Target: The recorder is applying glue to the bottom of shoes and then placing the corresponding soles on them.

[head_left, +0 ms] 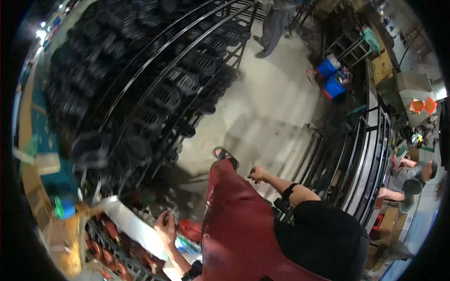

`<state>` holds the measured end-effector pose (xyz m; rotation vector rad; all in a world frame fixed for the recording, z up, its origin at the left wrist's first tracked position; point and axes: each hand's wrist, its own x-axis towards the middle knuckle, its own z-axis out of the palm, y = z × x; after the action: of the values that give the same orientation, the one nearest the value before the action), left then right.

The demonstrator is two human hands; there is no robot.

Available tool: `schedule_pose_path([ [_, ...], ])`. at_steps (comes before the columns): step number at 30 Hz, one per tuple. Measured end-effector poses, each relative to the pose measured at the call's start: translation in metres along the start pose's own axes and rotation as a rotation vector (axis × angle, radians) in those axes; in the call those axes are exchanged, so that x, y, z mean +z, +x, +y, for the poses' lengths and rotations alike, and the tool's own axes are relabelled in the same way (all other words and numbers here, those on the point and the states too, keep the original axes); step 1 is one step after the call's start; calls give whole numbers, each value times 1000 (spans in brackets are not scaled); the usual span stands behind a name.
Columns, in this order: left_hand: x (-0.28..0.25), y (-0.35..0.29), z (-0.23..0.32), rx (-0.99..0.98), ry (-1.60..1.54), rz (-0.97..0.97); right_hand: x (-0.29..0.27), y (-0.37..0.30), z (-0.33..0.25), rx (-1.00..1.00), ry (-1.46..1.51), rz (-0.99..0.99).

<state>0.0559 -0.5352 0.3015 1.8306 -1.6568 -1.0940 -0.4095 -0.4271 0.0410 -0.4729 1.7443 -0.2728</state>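
Far left: a green-and-blue object (63,208) is noted at the edge of a cluttered bench, its kind not discernible. Upper left to centre: a tall black metal rack (154,79) of curved tubular rails is seen, loaded with rows of dark ribbed, spoked parts (164,96); surfaces appear matte and blurred. Lower left: a black grid crate (112,253) is filled with rounded reddish-brown pieces (111,230), glossy in places. A pale flat metal strip (129,222) is laid diagonally over the crate. The left hand (165,228) is held just above this strip, fingers curled loosely over its edge; whether anything is gripped cannot be told. A small red object (191,229) lies just beside that hand, its form smeared by blur. Centre: a dark red apron (234,225), smooth and slightly shiny, is worn down the front, and a sandalled foot (226,155) is seen on the pale concrete floor (262,117), which is stained and dusty. The right hand (257,174) is closed into a fist around a small dark item (252,170), too small to identify, and is held out over the floor, well apart from the crate. Right: black railing frames (356,154) are stacked upright. Blue containers (333,77) stand beyond. A seated person (410,180) is noted at far right.
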Motion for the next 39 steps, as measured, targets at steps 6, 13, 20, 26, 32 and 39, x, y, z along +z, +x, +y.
schedule_pose_path([
  [6, 238, 222, 43, 1, 39, -531, -110, 165, -34, 64, -43, 408],
  [13, 489, 354, 41, -318, -191, -848, -141, 305, -126, -8, 165, 437],
  [20, 735, 521, 2, -346, -431, -463, -155, 546, -109, -128, 59, 496],
  [26, 877, 683, -82, -425, -334, -26, -243, 726, -195, -588, -19, 803],
  [32, 894, 787, -143, -508, -299, 140, -276, 799, -283, -740, -333, 444],
  [39, 874, 686, -58, -589, -764, -127, -285, 813, -252, -837, -366, 572],
])
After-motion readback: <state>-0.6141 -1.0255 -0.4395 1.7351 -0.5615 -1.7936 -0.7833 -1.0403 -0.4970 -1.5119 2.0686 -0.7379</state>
